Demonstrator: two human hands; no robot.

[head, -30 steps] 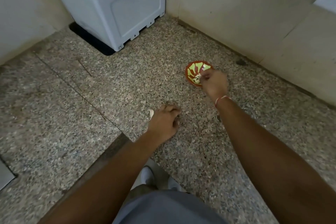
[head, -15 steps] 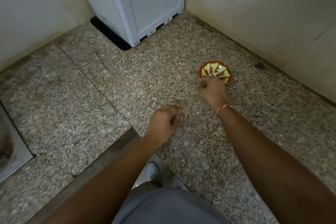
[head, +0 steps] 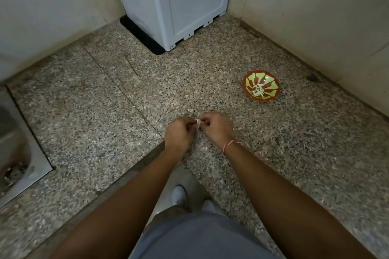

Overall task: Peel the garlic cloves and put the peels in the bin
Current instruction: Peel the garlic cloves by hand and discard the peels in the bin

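My left hand [head: 179, 132] and my right hand [head: 216, 127] meet above the granite counter, fingers curled. Between their fingertips they pinch a small pale garlic clove [head: 198, 124], most of it hidden by the fingers. A red and green patterned bowl [head: 271, 82] sits to the right and further back, with several pale garlic pieces [head: 257, 90] in its middle. My right wrist wears a red and white thread band.
A grey-white plastic box [head: 179, 2] stands in the back corner against the walls. A steel sink [head: 19, 153] is set into the counter at the left edge. The counter's front edge runs diagonally below my hands, with my feet visible on the floor beneath.
My right hand has come back from the bowl to meet my left hand, and both now pinch the clove. The view has shifted, so the bowl lies further right.
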